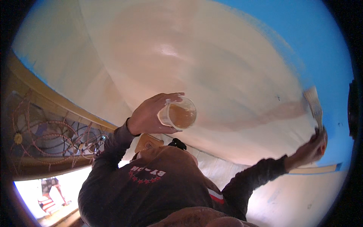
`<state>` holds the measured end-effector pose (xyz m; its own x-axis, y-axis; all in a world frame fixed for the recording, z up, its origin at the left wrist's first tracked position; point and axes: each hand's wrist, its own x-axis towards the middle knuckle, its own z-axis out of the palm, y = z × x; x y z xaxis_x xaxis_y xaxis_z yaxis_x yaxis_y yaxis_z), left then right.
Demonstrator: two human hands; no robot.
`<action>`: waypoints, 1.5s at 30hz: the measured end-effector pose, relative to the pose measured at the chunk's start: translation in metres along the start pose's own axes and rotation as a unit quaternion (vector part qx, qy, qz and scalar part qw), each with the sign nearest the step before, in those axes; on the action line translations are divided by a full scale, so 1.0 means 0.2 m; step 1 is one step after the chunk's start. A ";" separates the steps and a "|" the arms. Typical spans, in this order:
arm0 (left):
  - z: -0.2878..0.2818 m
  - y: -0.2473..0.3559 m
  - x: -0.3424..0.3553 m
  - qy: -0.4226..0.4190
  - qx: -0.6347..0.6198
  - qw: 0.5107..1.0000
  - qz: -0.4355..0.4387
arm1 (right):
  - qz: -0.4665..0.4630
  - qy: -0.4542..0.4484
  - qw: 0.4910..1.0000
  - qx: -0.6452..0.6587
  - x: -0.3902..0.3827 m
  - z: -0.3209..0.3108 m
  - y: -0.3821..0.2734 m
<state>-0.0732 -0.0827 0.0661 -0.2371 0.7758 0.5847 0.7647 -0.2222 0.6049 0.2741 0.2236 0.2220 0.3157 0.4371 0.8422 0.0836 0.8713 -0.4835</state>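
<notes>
My left hand (149, 115) is wrapped round a clear plastic cup (181, 115) of amber liquid, with white smudges on the fingers. At the right, my right hand (314, 145) grips a paintbrush (314, 104) by its handle. The brush's pale bristles lie at or very close to the large curved surface, beside the border between its cream paint (227, 56) and a band of blue paint (321, 45); contact is hard to tell. A darker streak runs across the cream just left of the bristles.
A metal grille of curled bars (49, 128) sits in a yellow-brown frame (30, 70) at the left. Below it is a bright opening (64, 189) with indistinct items beyond. A pale wall (295, 193) lies lower right, and a dark object (351, 108) is at the far right rim.
</notes>
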 end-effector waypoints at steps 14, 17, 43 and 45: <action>0.22 0.09 0.04 -0.004 0.005 1.000 -0.004 | 0.005 -0.149 0.984 0.094 -0.44 0.46 -0.19; 0.23 0.10 0.00 0.005 0.007 1.000 -0.019 | -0.019 -0.231 0.955 0.183 -0.53 0.70 -0.41; -0.05 0.17 0.06 -0.041 0.024 0.999 0.001 | 0.020 0.007 1.000 -0.006 0.14 -0.20 0.11; -0.07 0.17 0.07 -0.042 0.019 0.999 -0.001 | 0.003 0.010 0.999 -0.053 0.20 -0.37 0.17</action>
<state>-0.0590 -0.0884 0.1032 -0.1886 0.8229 0.5359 0.7866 -0.2001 0.5842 0.3590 0.2534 0.2217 0.3356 0.4369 0.8345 0.1806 0.8396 -0.5123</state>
